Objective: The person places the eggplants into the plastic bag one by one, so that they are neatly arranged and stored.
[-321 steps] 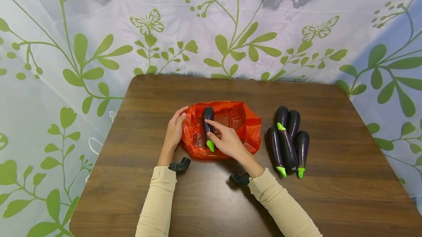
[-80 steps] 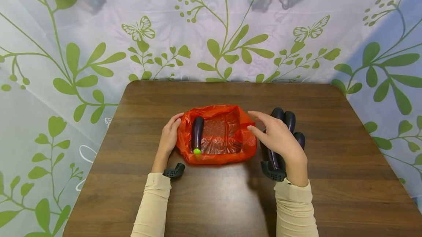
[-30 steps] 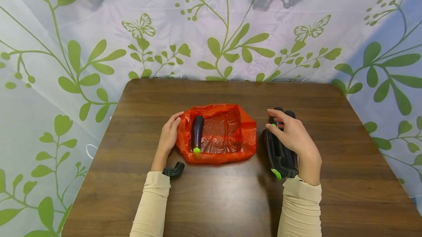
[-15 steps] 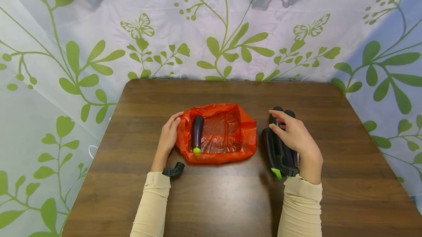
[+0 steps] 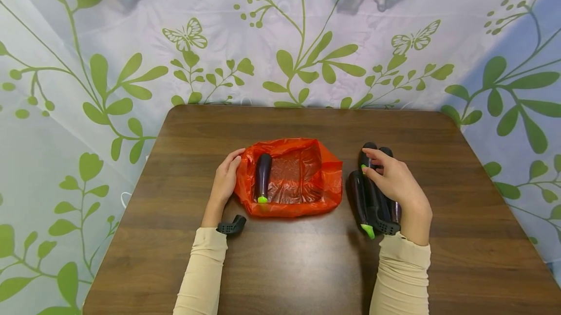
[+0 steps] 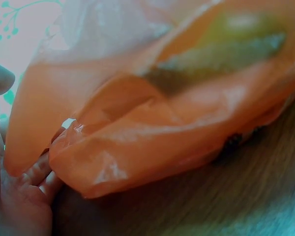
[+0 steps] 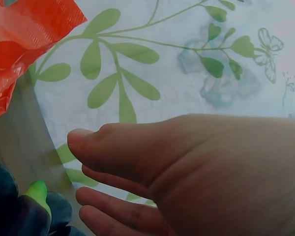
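Observation:
A red plastic bag (image 5: 329, 183) lies with its mouth wide, and one eggplant (image 5: 263, 175) with a bright green stem end rests inside at its left. My left hand (image 5: 225, 178) is at the bag's left side, fingers along its outside; in the left wrist view the thumb stands apart from the plastic. Over a group of several eggplants (image 5: 358, 193) to the right hovers my right hand (image 5: 396, 181). Its fingers are loosely bent and hold nothing, with a gap between thumb and fingers in the right wrist view. The hand and wrist camera hide part of the group.
Everything lies on a brown wooden table (image 5: 289, 266). Behind it hangs a pale cloth (image 5: 307, 37) printed with green leaves and butterflies. A black camera mount is strapped at each wrist.
Earliest, my right hand was at the eggplant inside the bag. That eggplant now lies further left there. My right hand has since moved right, over the group; lately it shifts only slightly.

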`<state>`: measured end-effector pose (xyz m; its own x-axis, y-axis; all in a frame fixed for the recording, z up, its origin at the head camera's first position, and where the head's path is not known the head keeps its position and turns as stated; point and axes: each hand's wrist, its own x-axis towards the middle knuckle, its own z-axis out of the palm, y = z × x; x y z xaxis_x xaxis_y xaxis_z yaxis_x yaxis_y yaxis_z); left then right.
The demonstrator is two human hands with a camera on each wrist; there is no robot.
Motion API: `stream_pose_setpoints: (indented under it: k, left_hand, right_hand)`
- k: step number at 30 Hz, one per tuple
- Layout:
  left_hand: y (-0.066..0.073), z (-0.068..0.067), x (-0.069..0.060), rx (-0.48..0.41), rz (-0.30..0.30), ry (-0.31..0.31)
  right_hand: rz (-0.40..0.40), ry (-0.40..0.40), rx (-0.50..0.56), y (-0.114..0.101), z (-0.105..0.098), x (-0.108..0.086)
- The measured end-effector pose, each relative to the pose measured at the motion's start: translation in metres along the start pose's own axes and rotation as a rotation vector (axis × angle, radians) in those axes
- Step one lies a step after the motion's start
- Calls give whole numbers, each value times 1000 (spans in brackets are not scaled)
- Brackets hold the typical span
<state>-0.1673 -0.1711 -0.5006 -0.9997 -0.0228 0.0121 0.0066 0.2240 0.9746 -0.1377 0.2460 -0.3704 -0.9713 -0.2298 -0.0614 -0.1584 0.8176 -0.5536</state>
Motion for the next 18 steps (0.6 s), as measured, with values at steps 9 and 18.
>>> stream_pose_setpoints:
  k: [9, 18]
  left_hand:
    - [-2, 1, -1, 12, 7, 8]
    - [-3, 2, 0, 23, 15, 10]
  right_hand:
    - [20, 0, -15, 9, 3, 1]
    - [40, -18, -12, 16, 5, 2]
